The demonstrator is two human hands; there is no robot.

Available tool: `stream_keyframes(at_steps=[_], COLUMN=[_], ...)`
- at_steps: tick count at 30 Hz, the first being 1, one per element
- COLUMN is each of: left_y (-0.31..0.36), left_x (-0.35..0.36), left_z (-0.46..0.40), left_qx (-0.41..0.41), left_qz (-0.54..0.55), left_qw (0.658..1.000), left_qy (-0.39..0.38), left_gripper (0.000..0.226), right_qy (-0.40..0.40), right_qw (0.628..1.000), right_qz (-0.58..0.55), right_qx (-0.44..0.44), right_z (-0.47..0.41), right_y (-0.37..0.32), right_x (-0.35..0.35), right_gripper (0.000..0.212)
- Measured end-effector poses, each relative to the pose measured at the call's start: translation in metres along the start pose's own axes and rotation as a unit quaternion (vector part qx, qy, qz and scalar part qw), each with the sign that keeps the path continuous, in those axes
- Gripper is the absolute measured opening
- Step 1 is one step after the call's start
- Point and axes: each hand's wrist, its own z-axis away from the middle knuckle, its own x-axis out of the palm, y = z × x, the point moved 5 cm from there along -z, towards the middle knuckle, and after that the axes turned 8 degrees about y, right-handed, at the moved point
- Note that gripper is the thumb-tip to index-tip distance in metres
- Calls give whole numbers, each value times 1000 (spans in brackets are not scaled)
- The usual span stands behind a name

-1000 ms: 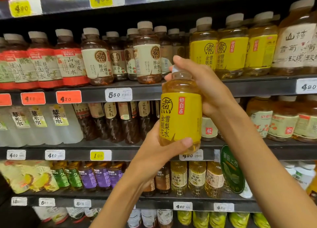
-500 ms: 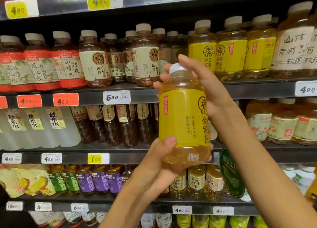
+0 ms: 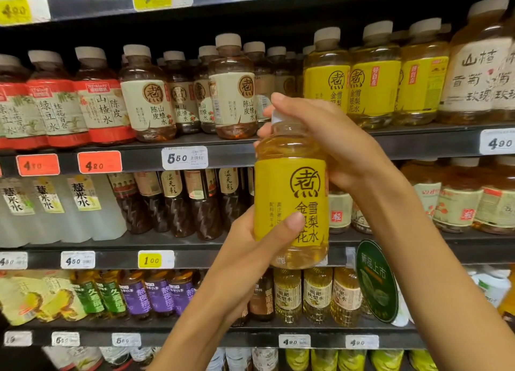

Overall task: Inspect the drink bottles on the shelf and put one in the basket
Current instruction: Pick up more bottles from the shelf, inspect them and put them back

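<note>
Holding a yellow-labelled drink bottle (image 3: 291, 192) upright in front of the store shelves, I have both hands on it. My left hand (image 3: 250, 248) wraps the lower half from the left, thumb pressed across the front of the label. My right hand (image 3: 326, 139) curls over the top from the right, its fingers closed round the neck and hiding most of the white cap. The bottle holds clear golden liquid, and its label shows a round brown emblem above dark Chinese characters. It hangs free of the shelves, nearer to me than the stock. Beyond it, on the far right of the shelf at cap height, stands a row of matching yellow-labelled bottles (image 3: 373, 77). To the left of those are cream-labelled bottles (image 3: 234, 91) of brown drink, then red-labelled bottles (image 3: 103, 103). A white price tag (image 3: 184, 157) reading 550 sits on the shelf edge (image 3: 418, 142), just left of the held bottle.
</note>
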Motion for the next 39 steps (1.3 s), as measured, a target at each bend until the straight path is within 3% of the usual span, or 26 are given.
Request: stream_keyframes(at_steps=[2, 5, 8, 11, 15, 18, 22, 25, 27, 32, 36, 39], left_y=[0, 3, 4, 6, 2, -3, -9, -17, -15, 2, 5, 13], left_x=[-1, 2, 11, 22, 25, 17, 4, 2, 6, 10, 17, 17], left_z=[-2, -4, -6, -3, -1, -4, -5, -4, -4, -1, 8, 13], left_qx=[-13, -40, -95, -123, -141, -136, -116, -125, -117, -155, -183, -181], left_qz=[38, 161, 292, 357, 363, 289, 196, 209, 226, 352, 418, 457], left_qw=[999, 986, 950, 919, 913, 943, 973, 970, 967, 922, 883, 863], left_qy=[8, -26, -62, -111, -125, -99, -42, -17, -21, -41, -110, -117], left_gripper=[49, 56, 75, 83, 81, 76, 60, 69, 60, 94, 86, 82], right_qy=[-18, -31, -30, -63, -46, -29, 22, 34, 24, -17, -19, -3], right_qw=[1000, 998, 992, 977, 976, 979, 995, 997, 998, 995, 977, 964], right_qz=[0, -37, -102, -180, -193, -181, -79, -30, -12, -53, -161, -214], right_qx=[11, 40, 63, 98, 90, 90, 63, 57, 59, 88, 137, 156], right_z=[-1, 0, 2, 5, 6, 4, -1, 0, 1, 6, 11, 11], right_y=[0, 4, 14, 18, 17, 17, 20, 22, 21, 22, 37, 39], right_x=[-1, -4, -1, 7, 5, 1, -7, -5, -5, -8, -1, 5], right_gripper=[28, 29, 25, 36, 25, 22, 18, 17, 22, 25, 35, 29])
